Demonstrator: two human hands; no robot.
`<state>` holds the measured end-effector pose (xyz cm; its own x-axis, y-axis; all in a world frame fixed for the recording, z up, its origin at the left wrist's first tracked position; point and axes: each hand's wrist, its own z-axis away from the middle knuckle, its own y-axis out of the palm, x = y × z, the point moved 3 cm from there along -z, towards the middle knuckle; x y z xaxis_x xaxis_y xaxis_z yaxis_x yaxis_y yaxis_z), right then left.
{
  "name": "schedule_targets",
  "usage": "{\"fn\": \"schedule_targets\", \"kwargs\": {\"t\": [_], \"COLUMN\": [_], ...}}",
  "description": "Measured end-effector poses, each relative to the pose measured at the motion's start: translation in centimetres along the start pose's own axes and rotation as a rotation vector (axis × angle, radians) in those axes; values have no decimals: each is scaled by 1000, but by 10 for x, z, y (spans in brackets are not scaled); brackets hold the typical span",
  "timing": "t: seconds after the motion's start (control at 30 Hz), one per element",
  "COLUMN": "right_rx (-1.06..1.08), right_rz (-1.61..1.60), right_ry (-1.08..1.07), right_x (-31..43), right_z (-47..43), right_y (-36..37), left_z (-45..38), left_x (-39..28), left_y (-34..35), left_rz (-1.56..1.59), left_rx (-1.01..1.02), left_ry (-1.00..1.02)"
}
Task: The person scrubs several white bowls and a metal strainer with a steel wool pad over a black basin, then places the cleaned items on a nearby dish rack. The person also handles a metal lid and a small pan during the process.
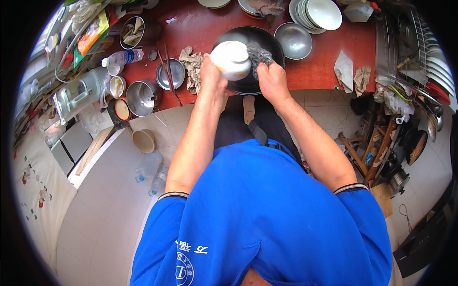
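A white ceramic bowl (234, 69), tipped so that its foot ring shows, is in my left hand (213, 74), gripped at its left side. My right hand (273, 80) holds a grey scrubbing cloth or mesh scourer (258, 55) against or close to the bowl's right side; contact is not certain. Both hands are over a wide black pan (252, 88) at the front edge of the red table (325, 77). The fingertips of both hands are partly hidden.
A metal bowl (293, 41) and stacked white bowls (323, 14) stand behind on the right. Left are a crumpled cloth (193, 68), chopsticks (168, 77) on a metal dish (176, 68), a steel pot (140, 99) and a water bottle (125, 57). A dish rack (420, 46) stands far right.
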<state>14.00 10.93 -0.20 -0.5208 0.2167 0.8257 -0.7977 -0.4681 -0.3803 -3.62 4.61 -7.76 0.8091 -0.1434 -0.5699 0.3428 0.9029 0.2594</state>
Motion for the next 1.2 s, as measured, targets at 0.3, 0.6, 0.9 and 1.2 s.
{"fn": "schedule_targets", "kwargs": {"t": [0.3, 0.6, 0.9, 1.2], "right_rx": [-90, 175, -111, -84], "right_rz": [145, 458, 77, 408], "right_ry": [1, 109, -367, -547], "right_x": [-33, -70, 28, 12], "right_z": [-38, -75, 3, 41], "right_y": [6, 36, 4, 14], "left_z": [15, 9, 20, 24], "left_x": [-17, -19, -11, 2], "left_y": [-1, -19, 9, 30], "left_rz": [69, -6, -24, -54], "left_rx": [41, 104, 5, -54], "left_ry": [13, 32, -33, -101]}}
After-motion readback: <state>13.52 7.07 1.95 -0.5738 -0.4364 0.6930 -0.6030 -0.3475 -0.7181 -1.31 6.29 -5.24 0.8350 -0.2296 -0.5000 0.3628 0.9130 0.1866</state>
